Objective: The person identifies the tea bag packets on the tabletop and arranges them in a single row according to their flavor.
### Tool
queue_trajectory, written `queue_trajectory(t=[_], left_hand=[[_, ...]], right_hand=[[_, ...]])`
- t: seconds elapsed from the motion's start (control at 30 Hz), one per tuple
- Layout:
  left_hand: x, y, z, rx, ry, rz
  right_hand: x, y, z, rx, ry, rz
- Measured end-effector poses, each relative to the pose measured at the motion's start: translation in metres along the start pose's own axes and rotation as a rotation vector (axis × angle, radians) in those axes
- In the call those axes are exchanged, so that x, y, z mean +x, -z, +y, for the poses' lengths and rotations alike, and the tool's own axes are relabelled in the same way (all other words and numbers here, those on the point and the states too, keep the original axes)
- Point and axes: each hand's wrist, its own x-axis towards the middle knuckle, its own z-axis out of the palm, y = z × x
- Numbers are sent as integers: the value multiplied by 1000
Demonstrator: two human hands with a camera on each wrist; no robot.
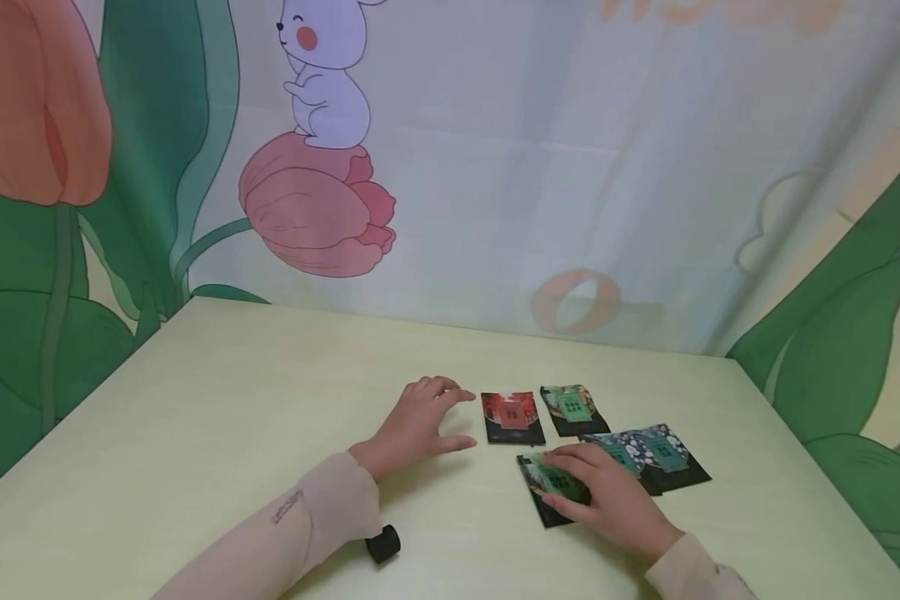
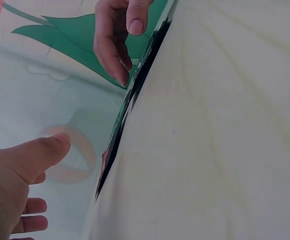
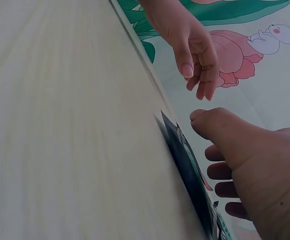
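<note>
Small flat packets with printed fronts lie on the table to the right. My right hand point(image 1: 613, 500) hovers low over the nearest green packet point(image 1: 534, 482), covering part of it, its thumb and fingers spread apart. Beside that hand, two overlapping dark blue floral packets point(image 1: 675, 461) lie partly behind the fingers. Farther back are a red packet point(image 1: 513, 418) and another green packet point(image 1: 574, 408), side by side. My left hand point(image 1: 420, 421) is held just left of the red packet, fingers loosely bent and thumb apart, with nothing in it.
A small black cylinder point(image 1: 384, 545) is by the left sleeve on the pale yellow table point(image 1: 195, 433). Behind the table hangs a curtain point(image 1: 465, 183) printed with tulips and a white rabbit.
</note>
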Motion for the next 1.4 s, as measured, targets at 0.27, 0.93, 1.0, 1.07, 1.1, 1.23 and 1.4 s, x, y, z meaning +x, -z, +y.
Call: queue_trajectory(t=[0.27,0.93,1.0,1.07,1.1,1.23,1.4], left_hand=[[10,-8,3,-48,13,-50],[33,-33,8,-38,33,-136],[35,-35,9,-29,35,-148],[36,-37,11,-18,37,-161],[36,-38,11,-12,39,-168],[38,-40,12,13,44,-191],[39,-42,14,66,46,-210]], right_hand=[[-1,-4,0,-6,-1,-38],[-4,-3,0,4,38,-44],[-4,-4,0,4,36,-48],[-4,-5,0,5,31,-55],[-4,-5,0,5,30,-57],[-4,-6,2,4,32,-50],[-4,-4,3,11,38,-48]])
